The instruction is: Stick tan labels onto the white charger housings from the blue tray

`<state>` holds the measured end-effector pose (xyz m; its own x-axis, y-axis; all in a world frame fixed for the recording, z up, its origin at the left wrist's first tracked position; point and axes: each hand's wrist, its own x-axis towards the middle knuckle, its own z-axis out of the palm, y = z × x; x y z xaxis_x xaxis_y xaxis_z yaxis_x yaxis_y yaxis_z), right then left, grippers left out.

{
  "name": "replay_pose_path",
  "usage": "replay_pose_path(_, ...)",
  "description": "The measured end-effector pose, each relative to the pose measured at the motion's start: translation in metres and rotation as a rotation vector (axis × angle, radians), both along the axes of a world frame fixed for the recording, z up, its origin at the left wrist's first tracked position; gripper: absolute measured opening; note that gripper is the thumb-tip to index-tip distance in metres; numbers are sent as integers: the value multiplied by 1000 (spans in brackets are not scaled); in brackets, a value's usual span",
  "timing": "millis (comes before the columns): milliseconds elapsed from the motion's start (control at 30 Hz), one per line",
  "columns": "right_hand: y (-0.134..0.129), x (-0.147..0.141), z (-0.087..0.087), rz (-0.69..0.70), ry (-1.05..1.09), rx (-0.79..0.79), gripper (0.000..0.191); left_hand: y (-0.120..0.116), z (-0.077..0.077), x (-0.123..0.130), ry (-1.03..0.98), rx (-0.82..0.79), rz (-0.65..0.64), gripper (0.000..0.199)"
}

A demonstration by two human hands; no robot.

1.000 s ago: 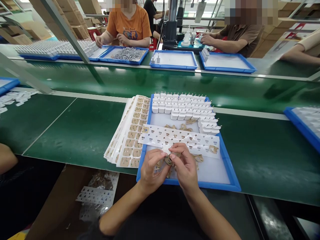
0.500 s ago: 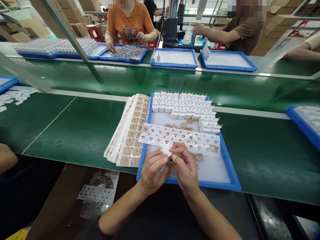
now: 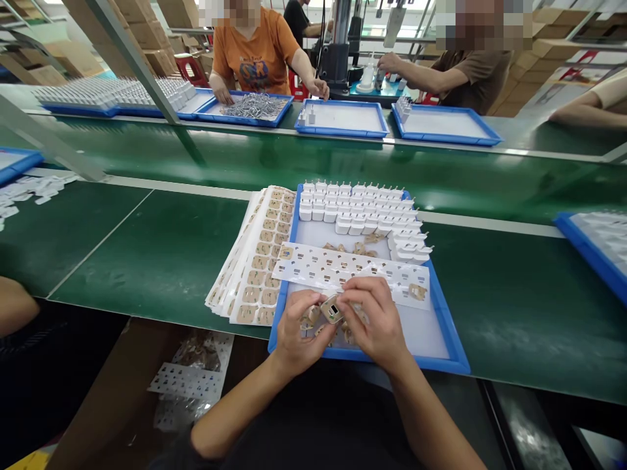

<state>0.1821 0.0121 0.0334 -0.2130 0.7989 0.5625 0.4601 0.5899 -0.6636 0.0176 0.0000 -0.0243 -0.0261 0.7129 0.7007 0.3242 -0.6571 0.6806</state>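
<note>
Between my hands is a small white charger [image 3: 332, 309], its face with a tan sticker and dark port openings turned toward me. My left hand [image 3: 298, 333] pinches it from the left side, thumb below and fingers above. My right hand [image 3: 376, 321] is closed at its right edge, thumb and fingertips against it. Just beyond my fingers a white sticker sheet [image 3: 353, 269] with small cut-outs lies across the blue tray [image 3: 448, 326]; a few tan stickers remain at its ends. Loose tan backing pieces [image 3: 365, 249] lie in the tray, some partly hidden by my hands.
Rows of white chargers [image 3: 357, 205] stand at the tray's far end. A stack of sticker sheets [image 3: 259, 261] lies left of the tray on the green bench [image 3: 122, 261]. Across the bench, co-workers sit behind more blue trays [image 3: 343, 130]. Another tray [image 3: 588, 251] is at right.
The charger has turned so its stickered face with the port openings shows more fully toward me. My right hand has shifted slightly right. Across the bench, a co-worker's arm has reached toward a tray.
</note>
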Motion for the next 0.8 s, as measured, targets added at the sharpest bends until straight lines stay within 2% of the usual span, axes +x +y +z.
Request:
replay_pose_path(67, -1, 2, -1, 22, -47, 86, 15, 0, -2, 0, -19, -40, 11, 56)
replay_pose_path(133, -1, 2, -2, -21, -7, 65, 15, 1, -1, 0, -2, -35, 25, 57)
replay_pose_path(233, 2, 1, -1, -61, 105, -139, 15, 2, 6, 0, 58, 30, 34, 55)
replay_pose_path(333, 6, -3, 1, 37, 255, -387, 10, 3, 14, 1, 106, 108, 56, 52)
replay_pose_path(433, 7, -8, -1, 70, 436, -501, 6, 4, 17, 1, 141, 187, 74, 51)
replay_pose_path(533, 5, -11, -6, 73, 524, -559, 6, 4, 15, 0, 142, 222, 58, 52)
replay_pose_path(667, 3, -8, -4, 57, 499, -605, 9, 3, 13, 0, 108, 173, 69, 54)
replay_pose_path(800, 6, -1, 3, 66, 340, -476, 7, 4, 16, 1, 112, 190, 49, 55)
